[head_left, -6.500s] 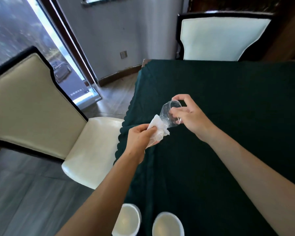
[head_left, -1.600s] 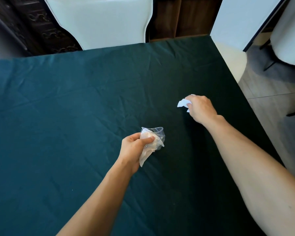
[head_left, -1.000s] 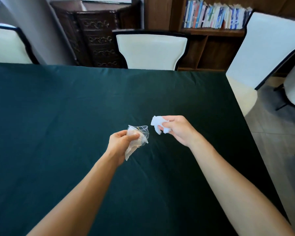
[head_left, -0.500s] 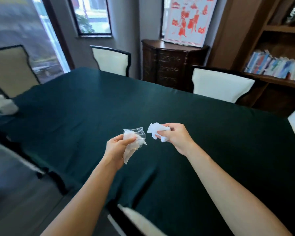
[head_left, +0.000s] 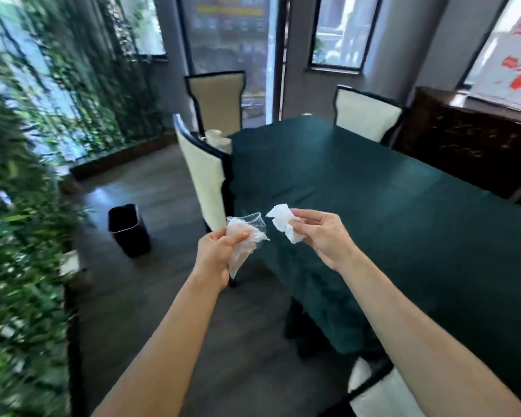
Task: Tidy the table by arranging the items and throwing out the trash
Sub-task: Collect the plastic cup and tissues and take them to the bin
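My left hand grips a crushed clear plastic cup with a crumpled tissue stuffed inside it. My right hand pinches a crumpled white tissue between thumb and fingers, close beside the cup. Both hands are held up in the air near the corner of the table, which is covered by a dark green cloth. A black trash bin stands on the floor to the left, beyond my left hand.
Cream chairs with black frames stand along the table's left side and far end. Another chair is at the bottom right. A wall of green plants fills the left. A dark wooden cabinet stands at the right.
The view has swung left, bringing the trash bin and plant wall into sight. Both hands keep their hold on the cup and the tissue, still close together.
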